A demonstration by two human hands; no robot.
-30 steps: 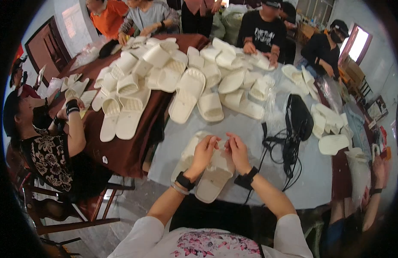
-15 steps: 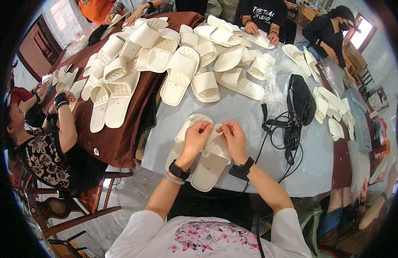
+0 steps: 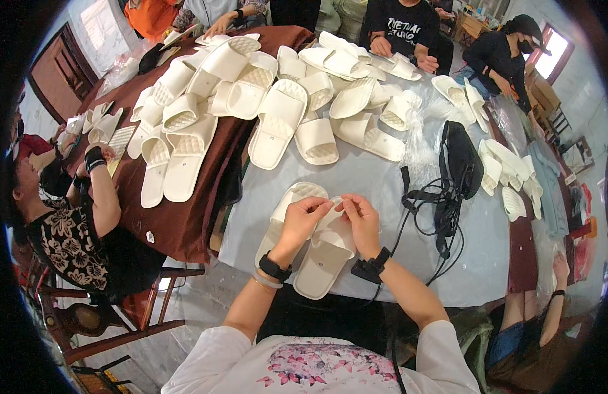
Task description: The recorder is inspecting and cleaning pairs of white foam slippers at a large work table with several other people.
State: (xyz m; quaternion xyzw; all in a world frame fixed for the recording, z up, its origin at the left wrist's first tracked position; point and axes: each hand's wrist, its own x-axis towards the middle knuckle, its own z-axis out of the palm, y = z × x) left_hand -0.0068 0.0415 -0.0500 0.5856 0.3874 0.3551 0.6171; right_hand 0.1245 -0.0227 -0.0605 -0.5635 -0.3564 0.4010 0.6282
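A pair of cream slippers lies in front of me at the near edge of the grey-covered table, toes pointing away. My left hand (image 3: 305, 222) is closed in a pinch between the left slipper (image 3: 272, 231) and the right slipper (image 3: 317, 268). Opposite it, my right hand (image 3: 360, 222) pinches too, above the toe of the right slipper. The fingertips of both hands nearly meet. Whatever lies between them is too small to make out. Black bands circle both wrists.
Many cream slippers (image 3: 281, 121) are heaped beyond my hands and on the brown cloth (image 3: 179, 230) at left. A black bag (image 3: 463, 161) with loose straps and cables lies to the right, beside crumpled clear plastic (image 3: 425, 125). Co-workers sit around the tables.
The whole view has shifted slightly, so the things appear a little lower. My hands keep their pinch over the slippers. At the far side, a co-worker's hands have come off a slipper.
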